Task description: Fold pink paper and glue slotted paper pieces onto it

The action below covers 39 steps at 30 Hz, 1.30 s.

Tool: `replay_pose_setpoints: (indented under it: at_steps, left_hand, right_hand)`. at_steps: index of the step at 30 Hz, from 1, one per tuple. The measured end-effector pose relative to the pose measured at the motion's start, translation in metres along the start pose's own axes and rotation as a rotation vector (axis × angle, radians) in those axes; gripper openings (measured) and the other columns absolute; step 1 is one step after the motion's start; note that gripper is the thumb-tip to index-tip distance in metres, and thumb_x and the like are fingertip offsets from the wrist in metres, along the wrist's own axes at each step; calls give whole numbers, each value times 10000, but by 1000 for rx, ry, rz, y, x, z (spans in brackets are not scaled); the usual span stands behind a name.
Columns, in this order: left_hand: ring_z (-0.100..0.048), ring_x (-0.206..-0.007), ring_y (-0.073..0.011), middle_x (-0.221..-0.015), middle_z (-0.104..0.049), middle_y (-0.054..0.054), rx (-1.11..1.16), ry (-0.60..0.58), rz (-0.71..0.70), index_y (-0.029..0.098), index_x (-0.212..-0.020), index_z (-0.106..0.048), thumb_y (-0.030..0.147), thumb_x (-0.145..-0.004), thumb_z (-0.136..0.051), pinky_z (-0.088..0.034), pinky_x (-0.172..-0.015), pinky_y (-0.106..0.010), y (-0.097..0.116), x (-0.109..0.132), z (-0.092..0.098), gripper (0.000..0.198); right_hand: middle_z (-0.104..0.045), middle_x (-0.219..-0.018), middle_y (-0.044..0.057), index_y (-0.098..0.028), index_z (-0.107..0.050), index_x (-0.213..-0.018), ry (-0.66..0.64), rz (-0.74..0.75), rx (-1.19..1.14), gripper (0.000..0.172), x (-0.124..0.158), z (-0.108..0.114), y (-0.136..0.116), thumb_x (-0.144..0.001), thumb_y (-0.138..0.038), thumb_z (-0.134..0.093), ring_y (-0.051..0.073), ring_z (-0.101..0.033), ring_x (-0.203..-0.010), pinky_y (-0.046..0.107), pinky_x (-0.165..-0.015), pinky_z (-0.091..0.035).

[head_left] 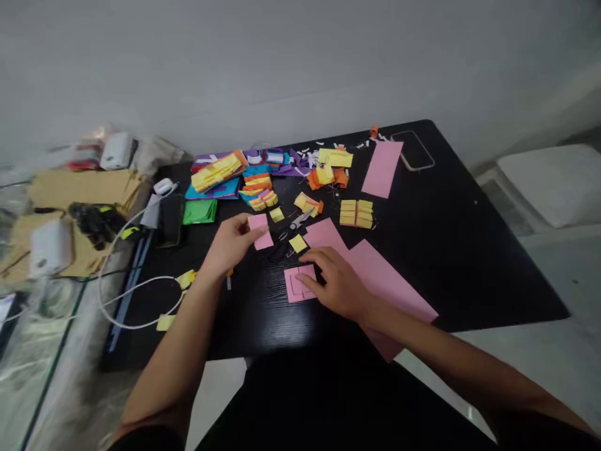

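My left hand [231,244] pinches a small pink paper piece [261,230] and holds it just above the black table [460,250]. My right hand [334,282] lies palm down, fingers curled onto a small stack of pink paper squares [297,285] near the table's front edge. A large pink sheet [385,282] lies under my right wrist and reaches over the edge. Black-handled scissors [288,235] and a small yellow square [297,243] sit between the two hands.
Folded yellow, orange, blue, purple and green papers [244,178] are heaped at the back of the table. A pink strip [382,168] and a phone [413,150] lie at the back right. A white cable [136,294], chargers and cardboard [79,188] are at the left.
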<state>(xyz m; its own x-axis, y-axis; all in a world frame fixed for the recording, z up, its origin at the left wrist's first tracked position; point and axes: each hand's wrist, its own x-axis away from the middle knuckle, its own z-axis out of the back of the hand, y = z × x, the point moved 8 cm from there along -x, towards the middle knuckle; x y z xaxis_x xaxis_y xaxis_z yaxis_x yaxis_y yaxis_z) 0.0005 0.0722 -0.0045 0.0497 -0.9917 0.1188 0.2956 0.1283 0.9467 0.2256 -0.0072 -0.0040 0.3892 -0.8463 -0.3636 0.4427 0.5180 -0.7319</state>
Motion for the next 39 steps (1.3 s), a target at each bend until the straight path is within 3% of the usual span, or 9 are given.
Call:
replay_pose_setpoints:
  at_steps: [4, 7, 10, 18, 23, 30, 35, 37, 39]
  left_hand:
    - [-576, -642, -145, -731, -687, 1, 25, -57, -98, 171, -893, -765, 489, -757, -907, -438, -597, -245, 18, 15, -14, 374]
    - [-603, -660, -144, -754, -700, 3, 67, -62, -137, 180, -897, -753, 459, -779, -893, -475, -626, -251, 25, 23, -24, 333]
    - [-598, -633, -137, -742, -703, 5, 78, -39, -151, 183, -894, -757, 439, -784, -888, -472, -607, -247, 26, 28, -30, 308]
    - [-586, -581, -124, -714, -733, -3, 77, 103, -185, 185, -848, -783, 424, -778, -888, -458, -546, -230, 26, 37, -31, 271]
    - [-610, -625, -128, -732, -724, 6, 129, 342, -249, 185, -862, -780, 392, -748, -921, -495, -582, -234, 29, 37, 6, 275]
    - [-453, -436, -72, -517, -580, 65, 169, 298, -169, 184, -868, -771, 332, -783, -901, -310, -421, -190, 27, 44, 2, 214]
    - [-419, -365, -62, -481, -582, 67, 205, 230, -126, 186, -873, -743, 321, -825, -877, -273, -372, -181, 28, 49, -13, 196]
    - [-443, -355, -63, -501, -615, 55, 195, 215, -125, 184, -862, -737, 319, -830, -872, -300, -364, -177, 29, 50, -16, 194]
    - [-479, -362, -65, -530, -647, 43, 184, 200, -133, 181, -856, -742, 318, -829, -874, -338, -367, -174, 30, 52, -21, 192]
  right_hand:
    - [-793, -1139, 118, -189, -728, -1151, -21, -103, -134, 275, -33, -2, 7, -951, -354, -819, 281, -738, -1071, 440, -964, -586]
    - [-810, -946, 54, -186, -762, -967, -161, -196, -282, 139, -48, -11, 10, -991, -323, -758, 207, -746, -885, 341, -839, -555]
    - [-773, -801, 16, -186, -741, -830, -245, -227, -333, 218, -53, -12, 11, -1015, -291, -692, 168, -698, -759, 306, -757, -502]
    - [-785, -796, 36, -187, -763, -797, -309, -332, -530, 255, -46, -4, 22, -981, -310, -638, 182, -737, -797, 308, -778, -557]
    - [-798, -782, 42, -198, -763, -767, -227, -357, -420, 289, -40, 14, 42, -982, -327, -618, 184, -738, -745, 309, -722, -567]
    - [-838, -924, 76, -229, -830, -922, 146, -351, -7, 131, -37, 68, 79, -940, -310, -728, 285, -782, -893, 458, -877, -616]
    - [-701, -1411, 177, -211, -798, -1158, 313, -177, 262, 282, -35, 76, 50, -877, -203, -785, 380, -667, -1294, 608, -1138, -508]
    - [-763, -1255, 149, -209, -799, -1104, 265, -99, 151, 183, -36, 65, 30, -931, -263, -776, 339, -709, -1222, 544, -1112, -535]
    - [-817, -1055, 87, -210, -789, -1065, 112, -109, -57, 151, -40, 46, 17, -985, -332, -751, 257, -774, -985, 419, -938, -603]
